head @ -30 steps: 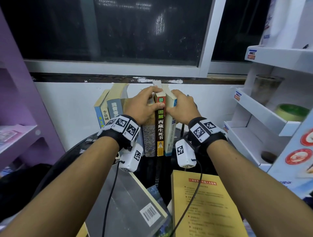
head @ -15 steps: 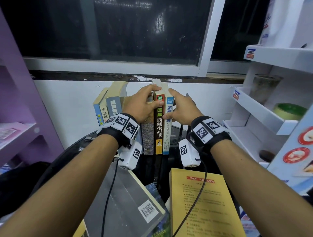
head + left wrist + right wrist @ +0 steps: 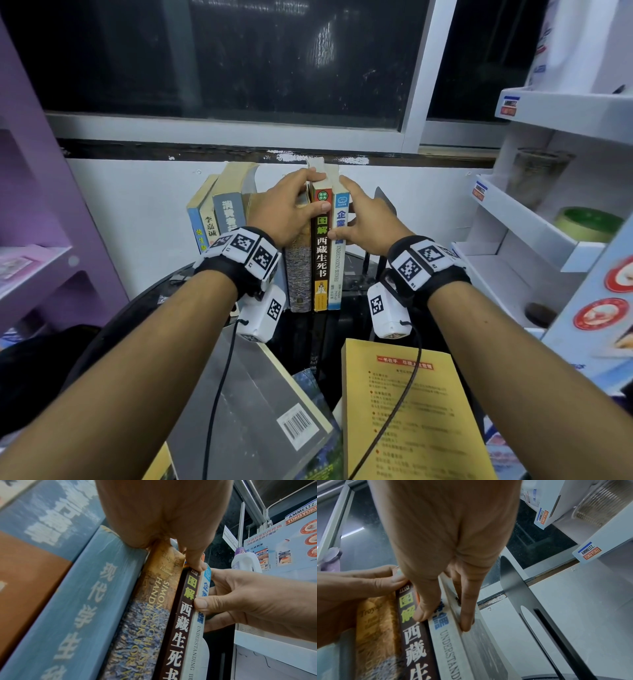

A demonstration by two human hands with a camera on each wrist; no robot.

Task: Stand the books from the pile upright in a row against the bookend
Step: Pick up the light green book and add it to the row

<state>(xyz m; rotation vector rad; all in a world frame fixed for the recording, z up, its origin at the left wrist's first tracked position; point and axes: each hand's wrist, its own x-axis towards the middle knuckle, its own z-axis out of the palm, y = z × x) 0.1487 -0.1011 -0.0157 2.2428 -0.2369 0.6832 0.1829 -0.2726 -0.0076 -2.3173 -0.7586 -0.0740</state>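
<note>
our left hand [image 3: 286, 210] sits on top of the standing books at about 12 o'clock on the bench [image 3: 301, 337], fingers curled over the upper edge of the brown book [image 3: 321, 251] and the thumb pressed on its spine. our right hand [image 3: 368, 221] grips the white book [image 3: 338, 260] just beside it at 1 o'clock, thumb on the spine and fingers laid along the right cover; in the right wrist view a fingertip [image 3: 466, 625] lies on that cover near its edge. both books stand upright and touch each other.

to the 9 o'clock side of them we see a speckled handbook [image 3: 297, 281], then a grey-blue book [image 3: 228, 214] and a thinner blue one [image 3: 202, 226] leaning toward 11 o'clock. the black bookend [image 3: 520, 595] stands at the 3 o'clock end of the row, near the white book but apart from it, with a gap showing between them.

at 6 o'clock, closer to us, a grey book [image 3: 253, 411] with a barcode and a yellow book [image 3: 407, 421] lie flat. white shelves [image 3: 534, 226] rise at 3 o'clock, a purple shelf [image 3: 37, 263] at 9 o'clock.
</note>
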